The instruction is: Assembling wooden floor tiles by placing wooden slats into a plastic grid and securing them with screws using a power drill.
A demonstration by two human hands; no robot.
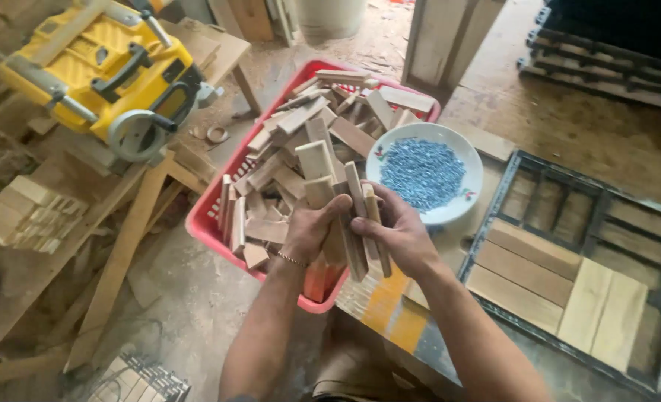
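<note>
Both hands grip a bundle of wooden strips (345, 216) held upright over the near edge of the red basket (204, 223). The left hand (309, 232) is curled shut around the wider strips; the right hand (393, 227) closes on the thin ones just beside it. A white plate (472, 160) of blue nails (423, 173) sits at the basket's right edge.
</note>
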